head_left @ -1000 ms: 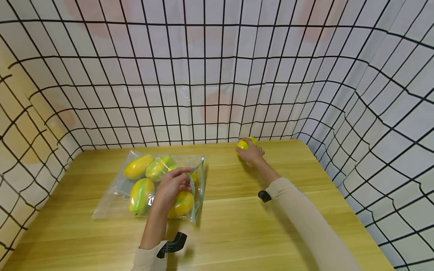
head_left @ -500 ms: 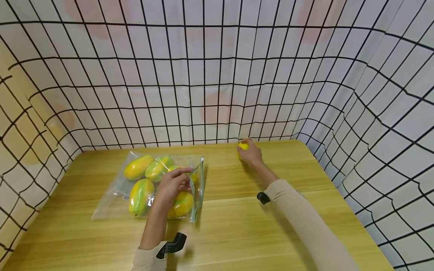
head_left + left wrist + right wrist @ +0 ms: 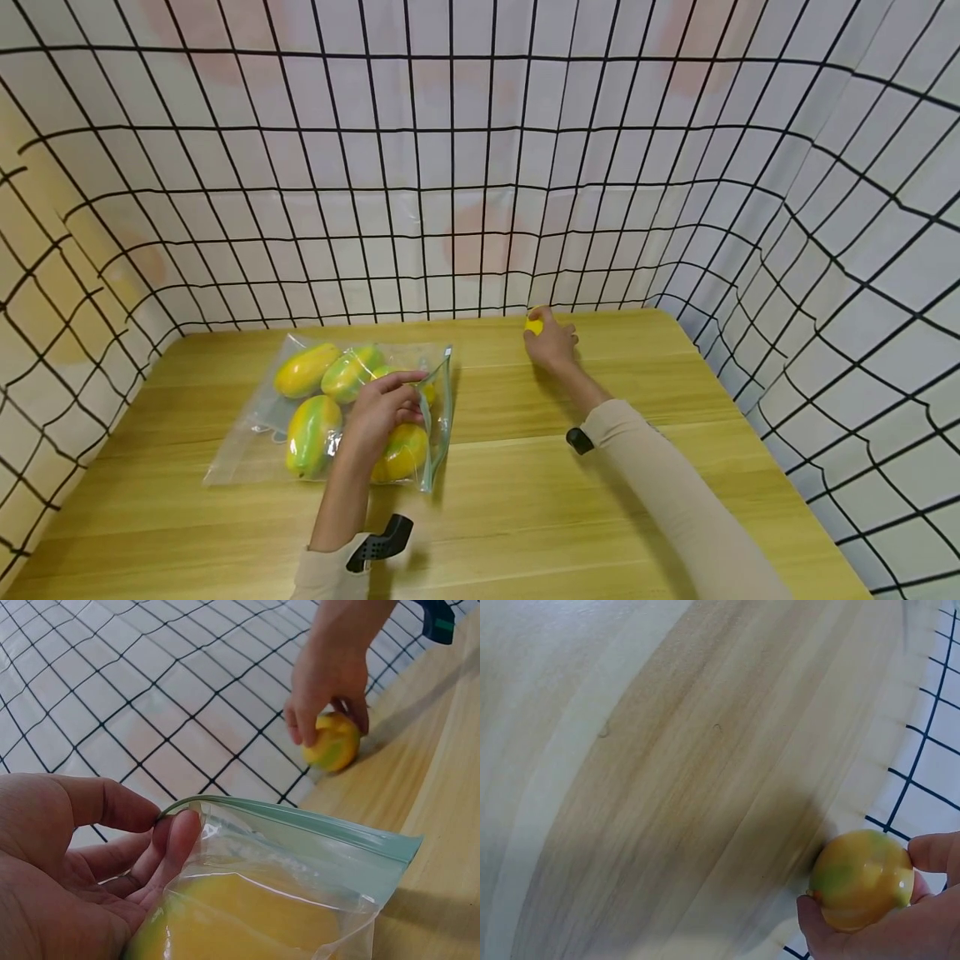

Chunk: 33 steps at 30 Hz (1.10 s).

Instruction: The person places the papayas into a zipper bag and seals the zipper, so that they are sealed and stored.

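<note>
A clear zip-top bag (image 3: pixel 234 457) lies on the table at the left, with several yellow-green mangoes (image 3: pixel 307 371) inside. My left hand (image 3: pixel 381 413) is over the bag's right part. In the left wrist view, its thumb and fingers pinch the pale green zip edge (image 3: pixel 322 826), and the bag's mouth stands partly raised. Toward the back edge of the table, my right hand (image 3: pixel 553 343) grips another mango (image 3: pixel 862 879). The right wrist view shows thumb and fingers on opposite sides of this fruit, close over the wood. My palm hides part of it in the head view.
The wooden table (image 3: pixel 525 517) is bordered at the back and sides by black grid netting (image 3: pixel 450 187) with pale cloth behind it. The mango in my right hand is near the foot of this netting.
My right hand has turned and shifted slightly with the mango, so less of the fruit shows in the head view. The left hand and bag stay where they were.
</note>
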### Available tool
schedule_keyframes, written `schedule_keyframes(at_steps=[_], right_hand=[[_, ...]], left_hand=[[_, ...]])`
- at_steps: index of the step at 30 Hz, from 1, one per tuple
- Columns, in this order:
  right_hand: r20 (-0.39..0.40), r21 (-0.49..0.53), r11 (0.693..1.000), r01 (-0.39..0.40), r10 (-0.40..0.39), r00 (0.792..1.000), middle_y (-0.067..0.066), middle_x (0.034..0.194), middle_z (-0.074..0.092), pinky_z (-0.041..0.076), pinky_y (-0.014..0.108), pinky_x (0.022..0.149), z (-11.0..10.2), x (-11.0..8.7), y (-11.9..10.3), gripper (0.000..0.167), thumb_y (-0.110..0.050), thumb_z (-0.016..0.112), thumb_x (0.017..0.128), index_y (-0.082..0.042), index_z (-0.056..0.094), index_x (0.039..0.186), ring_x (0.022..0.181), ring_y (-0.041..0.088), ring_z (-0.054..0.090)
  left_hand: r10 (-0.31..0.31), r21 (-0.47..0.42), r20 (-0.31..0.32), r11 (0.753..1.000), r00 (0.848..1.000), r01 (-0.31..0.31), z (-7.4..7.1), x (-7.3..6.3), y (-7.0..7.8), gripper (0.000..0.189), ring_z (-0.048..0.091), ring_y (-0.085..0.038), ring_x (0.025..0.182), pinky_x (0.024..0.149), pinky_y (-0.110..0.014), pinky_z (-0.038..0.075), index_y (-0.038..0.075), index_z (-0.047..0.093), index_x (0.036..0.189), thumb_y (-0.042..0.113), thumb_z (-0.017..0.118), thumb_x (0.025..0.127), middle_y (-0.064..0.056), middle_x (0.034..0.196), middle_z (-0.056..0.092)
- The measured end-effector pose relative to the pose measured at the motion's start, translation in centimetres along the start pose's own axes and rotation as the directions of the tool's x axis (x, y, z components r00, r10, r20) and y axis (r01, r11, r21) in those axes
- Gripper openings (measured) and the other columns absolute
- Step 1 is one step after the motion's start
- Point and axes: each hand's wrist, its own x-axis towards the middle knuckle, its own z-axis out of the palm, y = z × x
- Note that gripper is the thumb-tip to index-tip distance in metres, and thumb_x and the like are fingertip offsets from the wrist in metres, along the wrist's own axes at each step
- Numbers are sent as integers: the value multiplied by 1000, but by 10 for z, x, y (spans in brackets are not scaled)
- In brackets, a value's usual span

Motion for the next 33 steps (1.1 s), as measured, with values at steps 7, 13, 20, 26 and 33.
schedule_keyframes(at_steps=[7,13,20,26,33], right_hand=[[-10,21,1000,-11,11,1000,33,135,45,42,52,94,1,0,2,47,-27,50,99,-22,45,146,122,51,39],[-7,90,995,-45,46,999,33,136,40,46,51,93,-1,-4,4,65,-28,55,98,-23,32,158,123,47,39],[-40,147,988,-48,54,998,31,135,43,50,51,93,-1,-6,9,74,-30,60,96,-17,25,160,121,43,45],[-34,147,989,-34,40,999,28,141,51,50,56,100,-3,-7,15,74,-32,63,95,-17,26,158,125,44,50],[-41,167,985,-42,49,998,23,147,50,46,57,106,-5,-7,21,76,-35,67,94,-18,28,157,130,44,48]], left_hand=[[-3,9,1,1000,1000,3,0,-1,0,34,60,-19,67,64,-26,60,-2,67,127,2,55,95,-9,85,59],[-14,14,-9,1000,1000,14,0,-2,1,34,60,-19,68,64,-26,60,-1,67,127,2,55,95,-9,86,59],[-15,19,-14,1000,1000,15,0,-3,2,34,60,-19,68,64,-25,60,-1,67,127,3,55,95,-9,86,60],[-9,17,-8,1000,1000,10,0,-3,1,33,60,-19,68,65,-25,60,-2,67,126,3,55,95,-9,86,59],[-7,17,-3,1000,1000,7,0,-3,1,33,61,-20,68,65,-25,61,-2,67,126,3,54,96,-9,86,59]])
